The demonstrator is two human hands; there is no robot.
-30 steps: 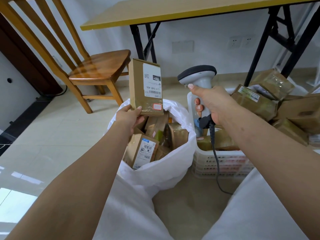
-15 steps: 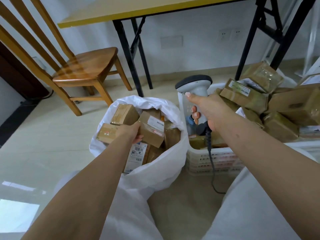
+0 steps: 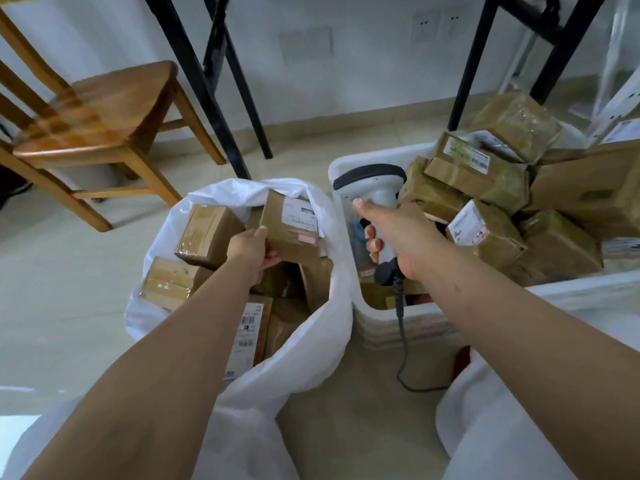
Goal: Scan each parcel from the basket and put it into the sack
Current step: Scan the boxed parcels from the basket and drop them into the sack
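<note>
A white sack (image 3: pixel 313 336) stands open on the floor, with several brown parcels inside. My left hand (image 3: pixel 254 250) reaches into its mouth and grips the left edge of a brown parcel with a white label (image 3: pixel 290 233), which lies on top of the others. My right hand (image 3: pixel 403 237) holds a grey handheld scanner (image 3: pixel 372 183) by its handle, over the left end of the white basket (image 3: pixel 388 323). The scanner's black cable (image 3: pixel 401 327) hangs down the front of the basket. A pile of taped brown parcels (image 3: pixel 485 233) fills the basket to the right of that hand.
A wooden chair (image 3: pixel 93 116) stands at the back left. Black table legs (image 3: pixel 204 88) rise behind the sack, and more black table legs (image 3: pixel 471 64) rise behind the basket. The floor is pale tile. White cloth (image 3: pixel 519 427) covers my knees on both sides at the bottom.
My left hand has brought the labelled parcel down from upright in the air into the sack's mouth. My right hand has stayed put with the scanner. The view has tilted downward.
</note>
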